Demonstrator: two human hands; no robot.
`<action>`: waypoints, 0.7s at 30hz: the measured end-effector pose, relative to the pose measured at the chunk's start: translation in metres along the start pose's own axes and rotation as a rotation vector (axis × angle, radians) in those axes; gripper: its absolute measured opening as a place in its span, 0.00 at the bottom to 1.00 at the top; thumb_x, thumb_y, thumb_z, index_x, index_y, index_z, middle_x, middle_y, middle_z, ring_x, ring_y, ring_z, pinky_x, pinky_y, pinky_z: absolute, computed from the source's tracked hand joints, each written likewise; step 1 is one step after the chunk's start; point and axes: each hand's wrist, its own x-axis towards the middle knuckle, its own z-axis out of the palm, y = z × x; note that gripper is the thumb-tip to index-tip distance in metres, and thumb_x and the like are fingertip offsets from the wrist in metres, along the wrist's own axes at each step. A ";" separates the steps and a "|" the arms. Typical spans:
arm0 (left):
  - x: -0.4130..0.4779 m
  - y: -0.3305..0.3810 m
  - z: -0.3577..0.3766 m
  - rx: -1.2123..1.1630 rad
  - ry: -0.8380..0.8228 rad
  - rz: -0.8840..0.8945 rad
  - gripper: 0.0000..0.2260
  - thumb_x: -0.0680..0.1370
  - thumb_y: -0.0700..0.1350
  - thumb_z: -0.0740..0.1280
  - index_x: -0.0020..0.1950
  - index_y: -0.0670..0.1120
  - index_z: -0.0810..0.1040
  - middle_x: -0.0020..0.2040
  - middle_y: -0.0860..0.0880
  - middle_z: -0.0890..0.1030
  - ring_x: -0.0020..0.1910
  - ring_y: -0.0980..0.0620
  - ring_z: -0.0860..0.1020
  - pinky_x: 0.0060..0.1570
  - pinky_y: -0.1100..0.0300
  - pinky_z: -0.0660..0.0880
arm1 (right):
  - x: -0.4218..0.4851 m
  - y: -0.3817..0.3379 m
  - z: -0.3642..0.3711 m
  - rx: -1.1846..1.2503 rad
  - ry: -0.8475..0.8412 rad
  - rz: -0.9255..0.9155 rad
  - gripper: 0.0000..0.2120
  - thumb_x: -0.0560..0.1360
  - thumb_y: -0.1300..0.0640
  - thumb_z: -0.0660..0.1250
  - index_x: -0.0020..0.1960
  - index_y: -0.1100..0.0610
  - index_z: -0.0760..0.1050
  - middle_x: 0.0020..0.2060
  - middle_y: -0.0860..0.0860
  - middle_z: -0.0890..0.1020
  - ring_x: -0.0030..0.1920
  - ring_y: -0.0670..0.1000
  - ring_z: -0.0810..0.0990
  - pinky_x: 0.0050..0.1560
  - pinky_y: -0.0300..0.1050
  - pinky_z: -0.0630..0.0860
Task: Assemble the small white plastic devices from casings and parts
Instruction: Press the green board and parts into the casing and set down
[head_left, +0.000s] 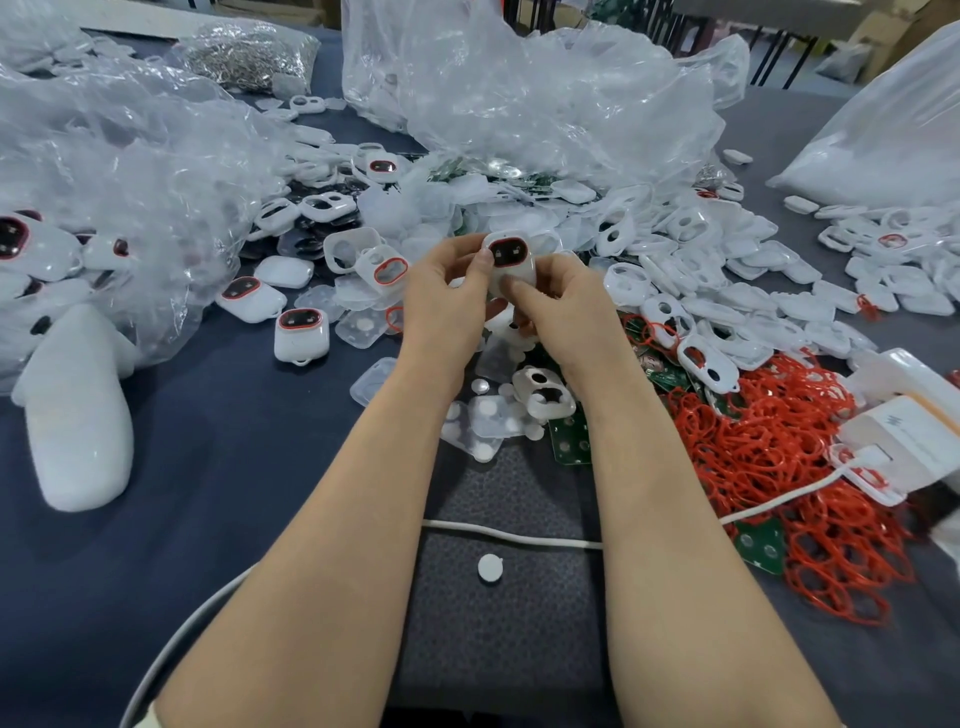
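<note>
**Forearms meet on one device above the parts heap**

Bare forearms come in over the near edge of the table (208, 441), lying across a white cable (519, 536) and on either side of a small white disc (489, 567) on a dark textured mat (498, 634). Above the middle of the table, the left hand (447, 296) and right hand (563, 309) grip one white device (510, 260) between them. Both thumbs lie on its face, and the fingers curl behind it, mostly hidden.

Under the wrists, green circuit boards (570, 441) lie half buried. Toward the right edge, red rings (779, 467) cover more of them. Empty casings (702, 361) spread beyond the hands. Finished devices (301, 332) lie to the left, others blurred inside crumpled plastic bags (519, 104). At the right edge, a white box (909, 431) is cut off.
</note>
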 end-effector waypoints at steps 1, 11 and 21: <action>0.000 0.000 0.000 0.008 -0.004 0.003 0.06 0.81 0.38 0.62 0.56 0.42 0.77 0.54 0.37 0.80 0.50 0.46 0.80 0.49 0.57 0.81 | 0.000 0.000 0.000 -0.004 0.013 -0.001 0.05 0.75 0.63 0.67 0.43 0.56 0.74 0.37 0.55 0.79 0.29 0.44 0.75 0.31 0.37 0.73; -0.001 -0.001 0.002 0.091 0.022 0.112 0.05 0.80 0.38 0.63 0.53 0.45 0.77 0.45 0.49 0.80 0.39 0.58 0.80 0.46 0.60 0.81 | -0.002 -0.001 -0.001 0.061 -0.001 -0.019 0.02 0.77 0.63 0.65 0.48 0.59 0.75 0.37 0.52 0.79 0.31 0.42 0.77 0.34 0.33 0.75; -0.001 -0.002 0.001 0.132 0.004 0.117 0.06 0.80 0.37 0.63 0.53 0.45 0.77 0.48 0.46 0.81 0.43 0.55 0.81 0.50 0.58 0.80 | -0.004 -0.003 0.005 0.012 0.069 -0.093 0.04 0.77 0.57 0.67 0.51 0.54 0.77 0.44 0.50 0.81 0.40 0.45 0.74 0.44 0.41 0.73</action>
